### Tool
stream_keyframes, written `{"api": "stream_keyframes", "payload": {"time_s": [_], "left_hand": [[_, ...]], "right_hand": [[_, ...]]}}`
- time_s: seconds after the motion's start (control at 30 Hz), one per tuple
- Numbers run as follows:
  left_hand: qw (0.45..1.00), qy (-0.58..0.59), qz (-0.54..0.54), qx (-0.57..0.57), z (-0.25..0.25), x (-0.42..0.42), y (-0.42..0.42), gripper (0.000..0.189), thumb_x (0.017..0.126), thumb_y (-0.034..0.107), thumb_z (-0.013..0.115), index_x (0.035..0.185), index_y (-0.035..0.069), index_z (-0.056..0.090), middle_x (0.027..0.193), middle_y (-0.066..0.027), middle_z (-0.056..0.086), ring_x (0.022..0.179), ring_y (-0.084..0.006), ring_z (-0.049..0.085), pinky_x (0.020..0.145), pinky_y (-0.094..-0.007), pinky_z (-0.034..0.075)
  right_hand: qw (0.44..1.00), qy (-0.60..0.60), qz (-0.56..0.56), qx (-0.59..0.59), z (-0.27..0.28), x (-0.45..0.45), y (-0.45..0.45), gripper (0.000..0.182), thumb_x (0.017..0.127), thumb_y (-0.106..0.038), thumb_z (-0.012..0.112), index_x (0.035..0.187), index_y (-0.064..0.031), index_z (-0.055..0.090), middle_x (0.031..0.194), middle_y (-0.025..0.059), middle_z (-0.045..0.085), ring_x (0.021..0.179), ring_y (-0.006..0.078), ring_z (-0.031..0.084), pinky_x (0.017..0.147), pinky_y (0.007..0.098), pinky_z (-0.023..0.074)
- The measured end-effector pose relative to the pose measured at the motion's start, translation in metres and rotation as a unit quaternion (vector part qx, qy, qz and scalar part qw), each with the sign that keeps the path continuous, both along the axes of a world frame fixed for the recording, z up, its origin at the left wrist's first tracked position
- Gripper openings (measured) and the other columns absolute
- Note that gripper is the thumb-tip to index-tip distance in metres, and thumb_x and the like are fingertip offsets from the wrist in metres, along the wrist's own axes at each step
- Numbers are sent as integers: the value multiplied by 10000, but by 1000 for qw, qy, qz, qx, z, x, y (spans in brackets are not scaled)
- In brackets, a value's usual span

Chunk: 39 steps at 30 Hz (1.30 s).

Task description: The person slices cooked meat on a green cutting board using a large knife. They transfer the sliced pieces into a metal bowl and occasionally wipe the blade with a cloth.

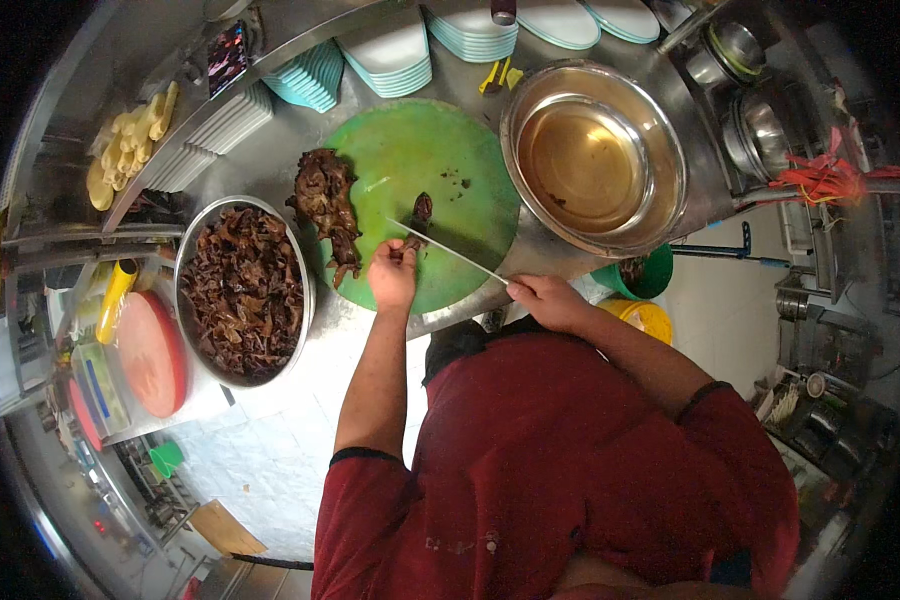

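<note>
My right hand (547, 300) grips the handle of a knife (450, 250), whose blade appears as a thin line pointing up and left over a round green cutting board (390, 150). Between the fingers of my left hand (391, 276) is a dark brown food piece (421, 214), with the blade crossing just above the fingertips. Whether blade and piece touch, I cannot tell. A larger heap of dark brown food (324, 199), like cooked meat, lies at the board's left edge. Small dark crumbs (456, 178) are scattered on the board's right half.
Left of the board, a steel bowl (307, 300) holds many dark brown pieces. At right stands a wide metal basin (669, 196). Stacked plates (386, 64) and a yellow cutter (495, 75) lie behind the board. Green (656, 274) and yellow (656, 319) buckets stand below the counter's right side.
</note>
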<state>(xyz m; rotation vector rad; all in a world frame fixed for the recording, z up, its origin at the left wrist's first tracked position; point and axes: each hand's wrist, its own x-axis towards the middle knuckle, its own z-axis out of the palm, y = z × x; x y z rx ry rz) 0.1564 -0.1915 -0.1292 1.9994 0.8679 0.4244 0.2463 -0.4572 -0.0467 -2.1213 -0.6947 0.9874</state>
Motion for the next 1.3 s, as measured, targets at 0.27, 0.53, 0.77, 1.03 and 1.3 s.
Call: {"api": "stream_keyframes", "payload": {"time_s": [0.27,0.53,0.77,1.03,1.3], "left_hand": [[995,32,-33,87,11,5,-8,451,755,218,700,1116,17,518,1130,-222,533,995,-375,549,785,-430,486],[923,188,-184,281,19,78,-9,374,867,368,578,1138,121,508,1116,-187,525,871,-370,597,733,-460,510],[968,0,-35,249,82,13,28,163,843,235,632,919,92,611,914,-160,611,752,-358,617,660,-438,499],[758,263,110,586,142,-89,146,532,855,466,582,1201,65,533,1084,-216,513,1032,-415,525,824,-485,479],[927,344,-28,150,57,-28,41,375,801,95,552,1168,74,477,1228,-199,410,877,-408,595,747,-462,514]], "right_hand": [[995,89,-52,-3,8,9,-20,404,930,-355,477,1114,-16,600,983,195,651,908,339,622,805,403,470],[992,42,-115,-11,-12,3,-37,404,947,-347,455,1144,-21,588,896,150,641,822,256,589,797,364,458],[984,114,-132,-28,-17,8,-46,405,951,-360,451,1116,-17,593,761,88,595,639,169,540,631,330,456],[986,103,-131,29,-19,6,-44,398,950,-344,454,1138,-15,575,731,65,560,619,146,517,607,322,445],[975,160,-154,9,1,10,-38,335,941,-340,483,973,-18,572,648,27,508,584,137,494,572,323,434]]}}
